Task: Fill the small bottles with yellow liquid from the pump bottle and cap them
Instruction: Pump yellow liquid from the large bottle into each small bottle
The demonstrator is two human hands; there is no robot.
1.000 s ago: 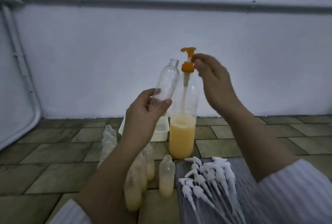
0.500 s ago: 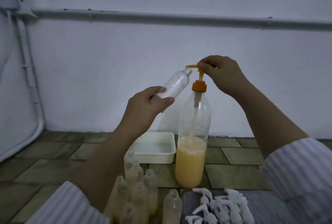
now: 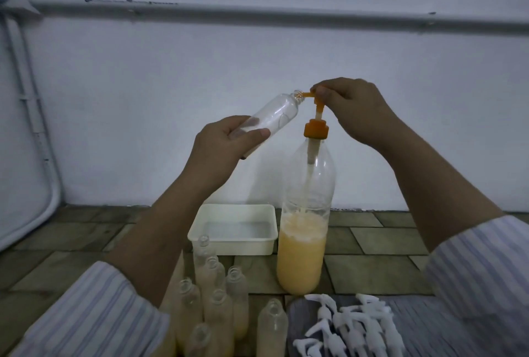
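Hands grip small bottle (image 3: 272,114) and pump head (image 3: 396,95), fingers clamped, above tiled floor (image 3: 380,242) by white wall (image 3: 257,56).

Clear, glossy plastic in the small bottle (image 3: 274,116) at frame centre, thin-walled and see-through, with faint highlights along its side. Same clear, shiny plastic in the tall pump bottle (image 3: 306,230), cloudy where the opaque yellow liquid (image 3: 302,262) sits frothy at its top. Opaque orange plastic, smooth and slightly satin, in the pump head (image 3: 316,127). Translucent plastic again in the cluster of small bottles (image 3: 217,293) at lower centre. White, smooth, semi-matt plastic in the shallow tray (image 3: 232,245). White moulded plastic in the heap of caps (image 3: 352,325), lower right. Striped woven cloth, soft and matt, in the sleeves (image 3: 483,268). Dull, rough stone-like tiles in the floor (image 3: 383,242). Matt painted wall (image 3: 171,99).
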